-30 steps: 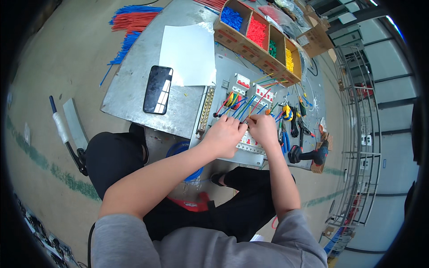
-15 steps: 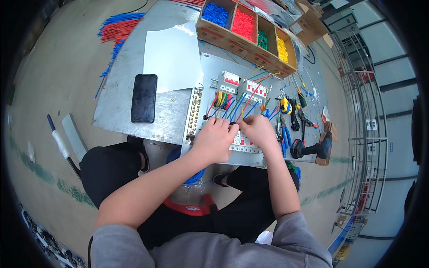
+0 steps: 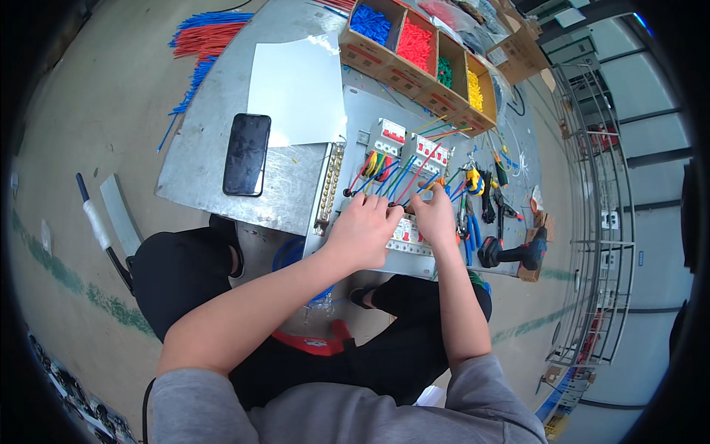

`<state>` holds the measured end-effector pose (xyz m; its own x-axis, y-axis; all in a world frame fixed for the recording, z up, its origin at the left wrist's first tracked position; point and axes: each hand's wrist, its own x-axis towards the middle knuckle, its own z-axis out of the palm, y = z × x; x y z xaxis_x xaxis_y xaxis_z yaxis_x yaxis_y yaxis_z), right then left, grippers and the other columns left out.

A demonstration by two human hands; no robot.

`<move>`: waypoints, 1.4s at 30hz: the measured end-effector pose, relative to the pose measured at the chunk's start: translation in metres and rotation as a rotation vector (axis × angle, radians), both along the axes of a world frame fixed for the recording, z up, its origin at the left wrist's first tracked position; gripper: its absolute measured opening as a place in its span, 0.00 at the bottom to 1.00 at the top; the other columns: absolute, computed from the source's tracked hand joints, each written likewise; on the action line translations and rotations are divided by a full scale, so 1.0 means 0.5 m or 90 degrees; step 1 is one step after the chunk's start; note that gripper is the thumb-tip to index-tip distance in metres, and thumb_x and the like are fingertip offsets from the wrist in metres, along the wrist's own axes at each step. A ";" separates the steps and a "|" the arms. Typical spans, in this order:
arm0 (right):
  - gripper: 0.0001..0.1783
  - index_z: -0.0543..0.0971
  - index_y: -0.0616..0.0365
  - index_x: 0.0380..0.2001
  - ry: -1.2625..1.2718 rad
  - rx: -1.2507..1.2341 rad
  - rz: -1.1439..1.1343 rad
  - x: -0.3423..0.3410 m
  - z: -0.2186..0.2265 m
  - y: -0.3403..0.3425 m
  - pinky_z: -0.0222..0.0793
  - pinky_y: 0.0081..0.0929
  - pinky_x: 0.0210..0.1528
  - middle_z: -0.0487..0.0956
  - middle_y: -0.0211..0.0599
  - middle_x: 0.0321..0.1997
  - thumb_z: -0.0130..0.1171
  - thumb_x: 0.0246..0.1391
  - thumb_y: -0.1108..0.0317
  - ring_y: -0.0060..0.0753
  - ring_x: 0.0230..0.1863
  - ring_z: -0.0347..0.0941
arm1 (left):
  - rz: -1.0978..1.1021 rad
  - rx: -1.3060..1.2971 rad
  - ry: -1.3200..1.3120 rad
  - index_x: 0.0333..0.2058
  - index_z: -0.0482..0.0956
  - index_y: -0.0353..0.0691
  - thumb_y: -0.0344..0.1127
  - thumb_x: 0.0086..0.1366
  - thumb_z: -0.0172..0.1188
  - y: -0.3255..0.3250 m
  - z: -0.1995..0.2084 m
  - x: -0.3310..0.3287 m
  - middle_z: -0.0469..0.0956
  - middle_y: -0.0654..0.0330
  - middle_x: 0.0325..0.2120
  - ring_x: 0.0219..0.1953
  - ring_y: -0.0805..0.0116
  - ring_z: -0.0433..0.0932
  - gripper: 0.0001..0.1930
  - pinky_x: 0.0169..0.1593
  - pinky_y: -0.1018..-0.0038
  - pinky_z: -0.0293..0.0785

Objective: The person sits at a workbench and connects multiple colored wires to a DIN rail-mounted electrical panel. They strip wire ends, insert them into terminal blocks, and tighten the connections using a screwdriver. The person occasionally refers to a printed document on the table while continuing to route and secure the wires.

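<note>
Currently, grey panel [image 3: 361, 111]: flat on the bench [image 3: 194, 159] at its near edge, right of the bench's left corner; a brass terminal strip [image 3: 330, 185] runs up its left side.
Wires [image 3: 401, 180]: blue, red, green and yellow, standing up from the panel's middle, between the hands and two white breaker blocks [image 3: 430, 154] with red switches.
Left hand [image 3: 361, 231]: over the panel, fingers bent down at the wire bases; fingertips partly hidden, so whether they pinch anything cannot be told.
Right hand [image 3: 435, 216]: just beside the left, thumb and forefinger slightly parted near the wires; whether they grip one cannot be told.
Lower breakers [image 3: 408, 232]: a white row with red switches, below the hands toward the near edge, partly covered.
Phone [image 3: 247, 155]: dark, near the bench's left end, overlapping a white sheet [image 3: 296, 92].
Cardboard box [image 3: 392, 72]: toward the far edge, its compartments holding blue, red, green and yellow pieces.
Drill [image 3: 526, 255]: by the near right corner, right of blue-handled pliers [image 3: 473, 238].
</note>
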<state>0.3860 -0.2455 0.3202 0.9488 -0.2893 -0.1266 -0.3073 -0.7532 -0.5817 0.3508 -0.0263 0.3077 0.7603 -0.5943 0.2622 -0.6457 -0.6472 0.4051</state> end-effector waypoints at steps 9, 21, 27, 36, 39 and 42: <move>0.19 0.83 0.68 0.58 0.065 0.093 0.055 0.012 0.028 -0.016 0.83 0.36 0.45 0.92 0.48 0.36 0.63 0.73 0.64 0.38 0.39 0.91 | 0.000 -0.009 -0.010 0.55 0.79 0.39 0.51 0.52 0.82 0.001 -0.004 0.005 0.81 0.54 0.44 0.51 0.53 0.80 0.36 0.58 0.57 0.72; 0.08 0.90 0.66 0.42 -0.022 -0.115 0.099 0.019 0.034 -0.013 0.83 0.51 0.48 0.90 0.57 0.40 0.68 0.64 0.72 0.61 0.44 0.89 | -0.014 0.000 -0.003 0.52 0.78 0.39 0.54 0.53 0.83 0.002 0.003 0.006 0.81 0.53 0.43 0.50 0.53 0.81 0.36 0.58 0.57 0.72; 0.10 0.90 0.62 0.40 -0.011 -0.291 0.066 0.044 0.021 0.007 0.83 0.55 0.49 0.90 0.56 0.38 0.69 0.62 0.66 0.62 0.43 0.88 | -0.018 -0.014 -0.028 0.51 0.78 0.39 0.55 0.53 0.84 0.004 -0.005 0.010 0.81 0.54 0.42 0.49 0.53 0.81 0.36 0.57 0.57 0.72; 0.11 0.90 0.61 0.45 0.037 -0.155 0.119 0.047 0.040 -0.023 0.83 0.50 0.52 0.92 0.51 0.43 0.68 0.65 0.67 0.60 0.47 0.89 | -0.026 -0.003 -0.010 0.51 0.78 0.39 0.54 0.53 0.84 0.004 0.007 0.011 0.81 0.54 0.42 0.50 0.53 0.81 0.35 0.56 0.59 0.73; 0.13 0.90 0.61 0.50 0.008 -0.067 0.140 0.023 0.065 -0.030 0.83 0.46 0.54 0.92 0.50 0.45 0.66 0.68 0.67 0.57 0.48 0.89 | -0.028 0.001 -0.016 0.51 0.79 0.38 0.55 0.54 0.83 0.004 0.007 0.011 0.81 0.54 0.42 0.49 0.53 0.81 0.35 0.56 0.59 0.72; 0.15 0.90 0.62 0.53 -0.052 -0.004 0.095 -0.007 0.124 -0.028 0.83 0.42 0.53 0.92 0.51 0.46 0.66 0.71 0.65 0.49 0.47 0.91 | -0.033 0.024 -0.017 0.50 0.80 0.38 0.59 0.58 0.80 0.009 0.013 0.013 0.81 0.53 0.42 0.49 0.53 0.82 0.34 0.56 0.59 0.73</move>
<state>0.3825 -0.2595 0.3824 0.9884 -0.1446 -0.0464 -0.1436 -0.7908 -0.5949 0.3570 -0.0219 0.3140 0.7215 -0.6424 0.2582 -0.6887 -0.6274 0.3635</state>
